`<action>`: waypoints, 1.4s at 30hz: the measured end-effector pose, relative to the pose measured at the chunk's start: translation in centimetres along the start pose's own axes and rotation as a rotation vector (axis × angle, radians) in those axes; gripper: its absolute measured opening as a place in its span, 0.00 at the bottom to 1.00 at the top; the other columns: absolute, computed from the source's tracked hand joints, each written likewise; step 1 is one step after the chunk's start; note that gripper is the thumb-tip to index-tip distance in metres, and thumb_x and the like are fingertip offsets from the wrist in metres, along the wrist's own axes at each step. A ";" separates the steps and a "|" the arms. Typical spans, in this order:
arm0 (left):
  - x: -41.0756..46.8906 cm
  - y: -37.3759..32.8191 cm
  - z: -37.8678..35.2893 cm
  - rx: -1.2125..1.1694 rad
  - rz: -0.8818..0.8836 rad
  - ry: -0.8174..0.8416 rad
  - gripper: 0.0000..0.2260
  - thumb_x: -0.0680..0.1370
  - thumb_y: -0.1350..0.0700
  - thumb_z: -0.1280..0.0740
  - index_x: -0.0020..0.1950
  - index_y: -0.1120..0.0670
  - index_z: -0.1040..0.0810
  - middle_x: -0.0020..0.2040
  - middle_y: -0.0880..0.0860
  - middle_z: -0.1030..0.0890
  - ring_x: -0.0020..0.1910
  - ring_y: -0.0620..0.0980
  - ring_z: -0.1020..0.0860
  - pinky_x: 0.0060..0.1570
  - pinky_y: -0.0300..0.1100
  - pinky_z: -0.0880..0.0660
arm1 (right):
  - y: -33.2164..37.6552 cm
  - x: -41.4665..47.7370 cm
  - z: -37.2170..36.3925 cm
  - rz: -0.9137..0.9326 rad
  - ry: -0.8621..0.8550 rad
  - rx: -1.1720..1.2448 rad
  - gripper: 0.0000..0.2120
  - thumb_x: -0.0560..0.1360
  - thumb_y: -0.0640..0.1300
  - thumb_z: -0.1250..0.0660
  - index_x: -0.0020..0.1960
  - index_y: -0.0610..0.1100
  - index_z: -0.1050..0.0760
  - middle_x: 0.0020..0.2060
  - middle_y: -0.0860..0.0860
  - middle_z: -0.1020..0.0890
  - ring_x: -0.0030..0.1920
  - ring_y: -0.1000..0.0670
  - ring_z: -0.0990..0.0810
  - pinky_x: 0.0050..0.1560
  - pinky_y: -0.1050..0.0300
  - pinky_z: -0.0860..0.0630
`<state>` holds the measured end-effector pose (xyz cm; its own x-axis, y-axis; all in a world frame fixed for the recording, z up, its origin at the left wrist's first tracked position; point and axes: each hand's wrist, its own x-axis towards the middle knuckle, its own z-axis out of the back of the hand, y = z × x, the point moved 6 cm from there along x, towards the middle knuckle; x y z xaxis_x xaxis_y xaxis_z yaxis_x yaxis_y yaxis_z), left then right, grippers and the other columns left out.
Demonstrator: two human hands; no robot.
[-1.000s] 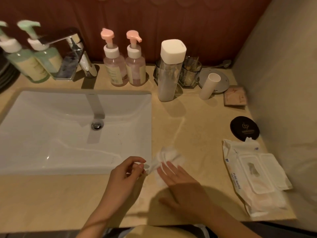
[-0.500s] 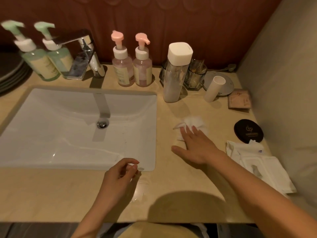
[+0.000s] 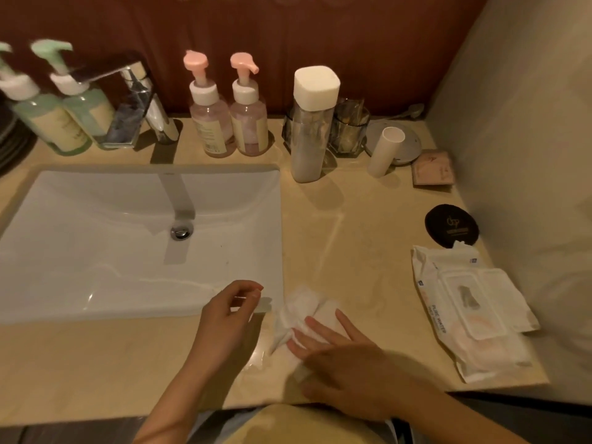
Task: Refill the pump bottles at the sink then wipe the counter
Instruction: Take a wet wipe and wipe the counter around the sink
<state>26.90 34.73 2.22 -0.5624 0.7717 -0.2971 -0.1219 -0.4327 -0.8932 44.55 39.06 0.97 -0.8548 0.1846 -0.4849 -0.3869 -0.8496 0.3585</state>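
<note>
R hand (image 3: 349, 370) fingers (image 3: 322, 330) straight on wipe (image 3: 301, 310), back by sink (image 3: 96, 251) | L hand (image 3: 224, 318) loose-curled, empty

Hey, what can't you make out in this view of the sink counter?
Head view:
Leftmost green pump bottle: pump head cut off by the left edge.
Pink pump bottles: label print too small.
Wipe: near part hidden under the right hand.
Left hand: whether its fingertips pinch anything, too small.
Glass holder: partly behind the white-capped bottle.
</note>
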 end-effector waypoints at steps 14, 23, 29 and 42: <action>-0.2 -1.2 -4.6 0.522 -0.104 0.366 0.18 0.81 0.45 0.45 0.68 0.51 0.33 0.60 0.50 0.24 0.59 0.49 0.26 0.60 0.40 0.32 | -9.4 -1.7 3.7 -0.339 -0.012 -0.157 0.37 0.68 0.73 0.65 0.72 0.59 0.73 0.72 0.51 0.70 0.73 0.44 0.69 0.70 0.52 0.68; 0.2 -1.2 -5.5 0.614 -0.070 0.400 0.25 0.80 0.43 0.45 0.74 0.54 0.41 0.66 0.53 0.27 0.65 0.52 0.29 0.65 0.46 0.35 | -15.8 7.1 9.8 -0.719 -0.165 0.085 0.37 0.73 0.72 0.62 0.76 0.55 0.64 0.75 0.45 0.62 0.73 0.34 0.63 0.71 0.41 0.62; 0.6 -0.5 -5.6 0.506 -0.035 0.396 0.27 0.79 0.43 0.42 0.76 0.53 0.42 0.69 0.49 0.31 0.69 0.50 0.33 0.68 0.47 0.37 | -11.0 4.8 8.9 -0.578 -0.271 0.107 0.39 0.77 0.67 0.57 0.76 0.40 0.52 0.76 0.43 0.49 0.75 0.43 0.49 0.72 0.51 0.50; 1.2 -0.3 -6.2 0.525 0.004 0.414 0.34 0.79 0.43 0.41 0.77 0.44 0.58 0.77 0.45 0.44 0.72 0.51 0.36 0.69 0.57 0.40 | -11.2 0.4 7.8 -0.574 -0.016 -0.070 0.41 0.76 0.68 0.55 0.76 0.37 0.53 0.75 0.39 0.46 0.72 0.40 0.42 0.70 0.49 0.44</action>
<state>31.33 38.65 0.04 -0.2163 0.8393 -0.4988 -0.5613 -0.5250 -0.6398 45.85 52.49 3.05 -0.5205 0.6325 -0.5736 -0.7668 -0.6418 -0.0120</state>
